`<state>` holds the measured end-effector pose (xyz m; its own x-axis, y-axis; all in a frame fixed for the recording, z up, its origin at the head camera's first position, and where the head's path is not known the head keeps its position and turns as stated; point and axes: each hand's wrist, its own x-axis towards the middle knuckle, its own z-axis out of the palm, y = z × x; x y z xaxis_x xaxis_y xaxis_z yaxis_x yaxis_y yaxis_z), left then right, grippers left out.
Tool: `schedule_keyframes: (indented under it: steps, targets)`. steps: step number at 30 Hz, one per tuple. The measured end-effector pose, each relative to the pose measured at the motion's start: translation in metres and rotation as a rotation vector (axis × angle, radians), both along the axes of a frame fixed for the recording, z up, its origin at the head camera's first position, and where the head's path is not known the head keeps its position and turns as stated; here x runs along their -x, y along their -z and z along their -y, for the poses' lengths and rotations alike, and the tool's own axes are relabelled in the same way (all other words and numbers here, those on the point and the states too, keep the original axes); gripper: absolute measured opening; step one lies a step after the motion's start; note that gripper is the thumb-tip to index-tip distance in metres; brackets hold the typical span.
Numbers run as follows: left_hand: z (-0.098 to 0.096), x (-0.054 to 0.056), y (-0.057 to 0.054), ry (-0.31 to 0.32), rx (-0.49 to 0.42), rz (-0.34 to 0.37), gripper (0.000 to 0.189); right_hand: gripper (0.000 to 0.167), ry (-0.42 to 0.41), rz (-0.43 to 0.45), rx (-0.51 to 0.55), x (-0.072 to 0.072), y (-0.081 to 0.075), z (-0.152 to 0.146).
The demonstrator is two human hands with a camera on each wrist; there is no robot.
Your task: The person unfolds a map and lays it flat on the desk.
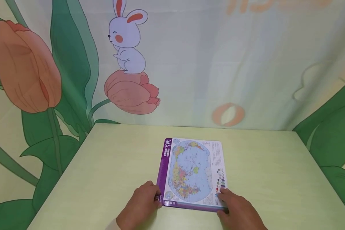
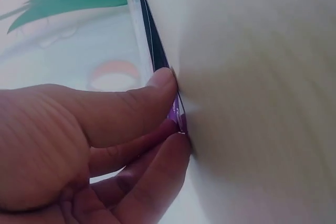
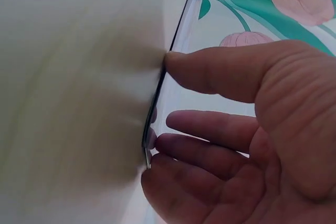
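Observation:
A flat, rectangular world map board (image 1: 192, 172) with a purple border lies on the table, its colourful map turned sideways. At its near left corner my left hand (image 1: 141, 204) grips the edges, thumb on the near side and fingers along the left side. My right hand (image 1: 241, 210) holds the near right corner, a finger over the top and the thumb at the near edge. From the left wrist, the board's thin dark edge (image 2: 156, 51) shows beside the thumb. In the right wrist view the edge (image 3: 148, 124) runs between thumb and fingers. Its underside is hidden.
The pale yellow-green table (image 1: 115, 159) extends on both sides of the board and behind it. Beyond its far edge hangs a curtain (image 1: 184, 64) printed with tulips, green leaves and a white rabbit (image 1: 129, 41).

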<state>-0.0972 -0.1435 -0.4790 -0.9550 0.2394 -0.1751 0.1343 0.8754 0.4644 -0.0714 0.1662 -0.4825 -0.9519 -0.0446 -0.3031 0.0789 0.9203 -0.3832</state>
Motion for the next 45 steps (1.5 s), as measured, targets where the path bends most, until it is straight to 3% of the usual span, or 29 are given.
schedule_keyframes:
  steps: [11, 22, 32, 38, 45]
  targets:
    - [0.006, 0.009, 0.004, -0.011, -0.102, 0.025, 0.028, 0.056, -0.173, -0.136, -0.016, 0.003, -0.003, 0.024]
    - [0.004, 0.014, 0.003, 0.012, -0.055, 0.018, 0.034, 0.059, -0.437, -0.225, -0.042, 0.017, -0.003, 0.070]
    - [0.002, 0.015, 0.001, 0.088, -0.094, -0.049, 0.029, 0.054, -0.568, -0.312, -0.107, 0.027, -0.003, 0.111]
    - [0.001, 0.015, -0.001, 0.105, -0.054, -0.081, 0.027, 0.044, -0.622, -0.375, -0.157, 0.023, 0.000, 0.120]
    - [0.001, 0.014, 0.000, 0.112, -0.038, -0.092, 0.028, 0.042, -0.633, -0.344, -0.185, 0.019, -0.004, 0.120]
